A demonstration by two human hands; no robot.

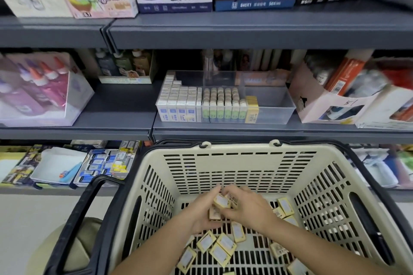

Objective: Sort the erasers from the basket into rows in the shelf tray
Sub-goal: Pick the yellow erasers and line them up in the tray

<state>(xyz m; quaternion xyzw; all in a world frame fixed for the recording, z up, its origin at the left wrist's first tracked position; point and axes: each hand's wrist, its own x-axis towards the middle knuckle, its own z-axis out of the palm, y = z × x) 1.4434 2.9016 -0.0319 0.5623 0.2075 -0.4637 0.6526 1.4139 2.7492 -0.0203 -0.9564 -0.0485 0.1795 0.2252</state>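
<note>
1. the shelf [125,116] runs across the upper half of the view; the clear tray [277,109] sits on it at 12 o'clock from the hands, well apart from them and higher.
2. the basket [237,163] fills the lower half, directly below the tray's front edge. any carry goes up and away, toward 12.
3. in the tray, white rows fill the left part, green rows the middle, and one short yellow row [251,107] stands just right of the green. the tray's right part is bare, so new yellow ones probably go at 1 o'clock from the hands.
4. the left hand [201,210] and right hand [248,207] meet at the basket's middle, both closed round a small stack of yellow erasers [221,202], fingers curled tight.
5. loose erasers [220,250] lie scattered on the basket floor at 6 o'clock from the hands, others at 3 o'clock, long axes pointing every way.
6. hard to make out: how many erasers the hands hold, since fingers cover them. the lowest erasers are cut off by the frame edge, and the labels are blurred.
</note>
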